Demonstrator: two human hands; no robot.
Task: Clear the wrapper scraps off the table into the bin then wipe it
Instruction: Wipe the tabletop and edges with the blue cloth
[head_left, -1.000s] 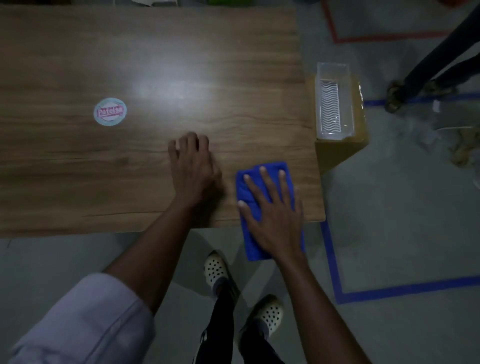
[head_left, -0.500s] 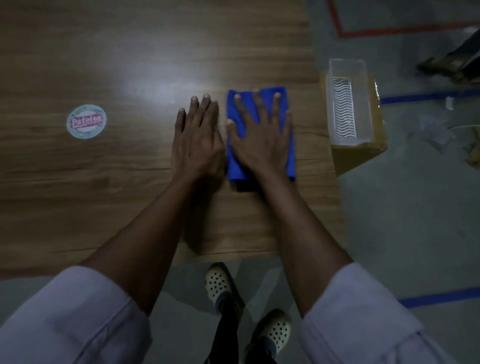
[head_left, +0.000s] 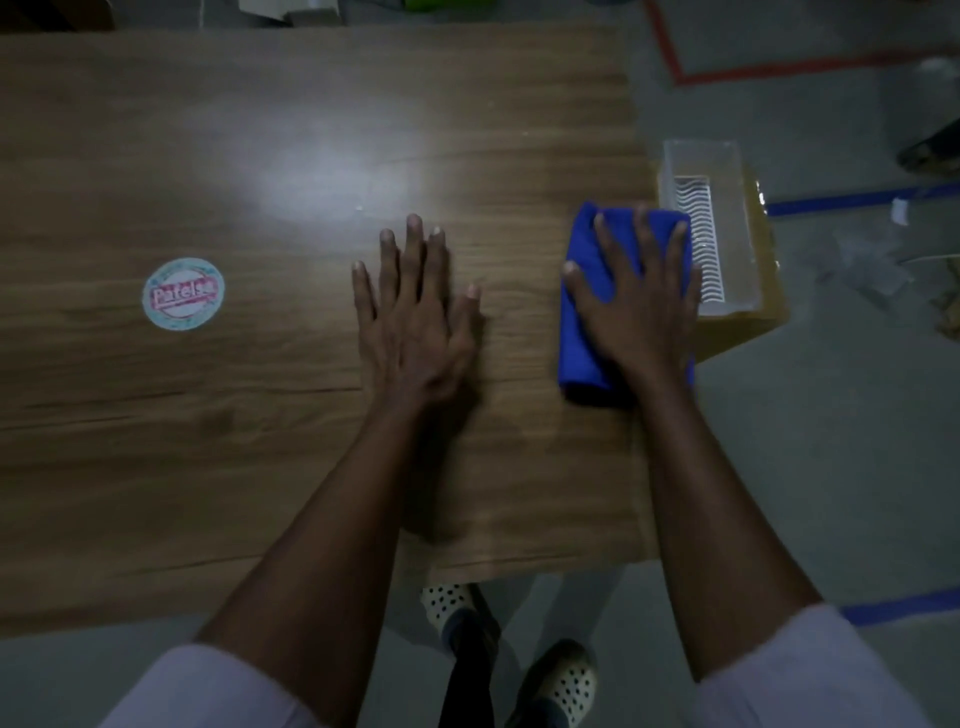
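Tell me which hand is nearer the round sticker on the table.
Left. The left hand lies flat on the table right of the round sticker, bare wood between them. The right hand is farther right, pressing the blue cloth at the table's edge.

Dim, soft frame; overhead glare on the table; edges bowed.

On the table, the sticker lies to the left and the left grip rests flat near the middle. The cloth lies over the right edge, under the flat right grip. Just beyond that edge, the bin sits on a box.
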